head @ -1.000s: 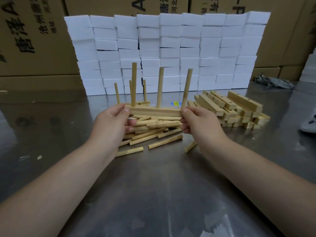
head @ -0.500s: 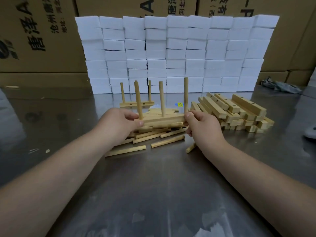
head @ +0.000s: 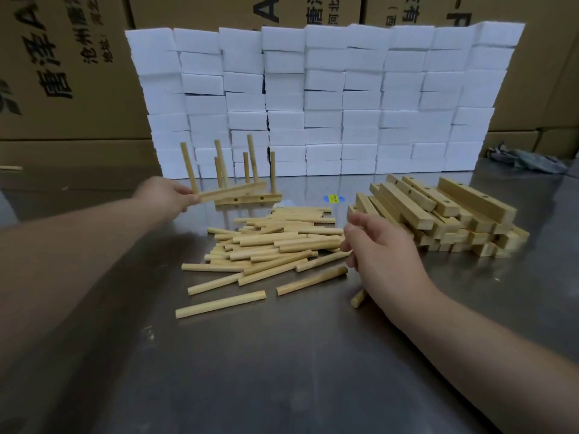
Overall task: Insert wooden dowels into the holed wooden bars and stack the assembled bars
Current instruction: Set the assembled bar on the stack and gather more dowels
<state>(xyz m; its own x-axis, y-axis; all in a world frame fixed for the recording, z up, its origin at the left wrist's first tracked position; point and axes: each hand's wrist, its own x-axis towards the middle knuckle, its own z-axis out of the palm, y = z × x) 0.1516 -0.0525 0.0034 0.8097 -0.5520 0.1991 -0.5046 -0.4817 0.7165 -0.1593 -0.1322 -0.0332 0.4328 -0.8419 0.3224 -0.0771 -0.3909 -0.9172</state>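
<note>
My left hand [head: 167, 195] pinches the near end of an assembled bar [head: 233, 190] with three upright dowels, tilted and lying against another assembled bar [head: 249, 199] that stands on the table behind it. A loose heap of wooden dowels [head: 269, 245] lies in the middle of the metal table. My right hand [head: 380, 245] hovers at the right edge of that heap with loosely curled fingers and holds nothing. A pile of holed wooden bars [head: 438, 214] sits just beyond and to the right of it.
A wall of stacked white foam blocks [head: 329, 101] stands behind the work area, with cardboard boxes [head: 62, 73] behind it. A grey cloth [head: 526, 161] lies at the far right. A small yellow-blue sticker [head: 333, 198] is on the table [head: 282, 371].
My left hand carried the three-dowel bar away and to the left, onto the standing assembled bar. My right hand let go of the bar and drew back beside the dowel heap.
</note>
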